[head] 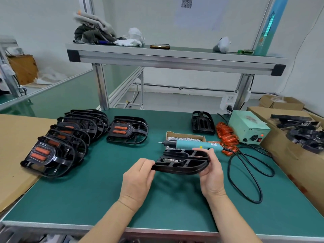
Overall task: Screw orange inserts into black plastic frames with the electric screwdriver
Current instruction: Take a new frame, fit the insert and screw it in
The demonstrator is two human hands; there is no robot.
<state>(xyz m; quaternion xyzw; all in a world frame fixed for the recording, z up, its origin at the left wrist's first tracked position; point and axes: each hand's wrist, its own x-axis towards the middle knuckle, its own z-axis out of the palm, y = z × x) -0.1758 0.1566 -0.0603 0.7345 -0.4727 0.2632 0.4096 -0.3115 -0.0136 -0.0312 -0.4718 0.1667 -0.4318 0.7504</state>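
The left hand and right hand each hold one end of a frame in a closed grip just above the tabletop, apparently readying it for fitting; next, an insert and the screwdriver behind it must be fetched.

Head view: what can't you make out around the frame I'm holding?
Head view:
- Far face of frame: turned away, insert unseen.
- Part of screwdriver: behind right hand.
- Count of screws in box: too small.
- Label on power box: blurred.
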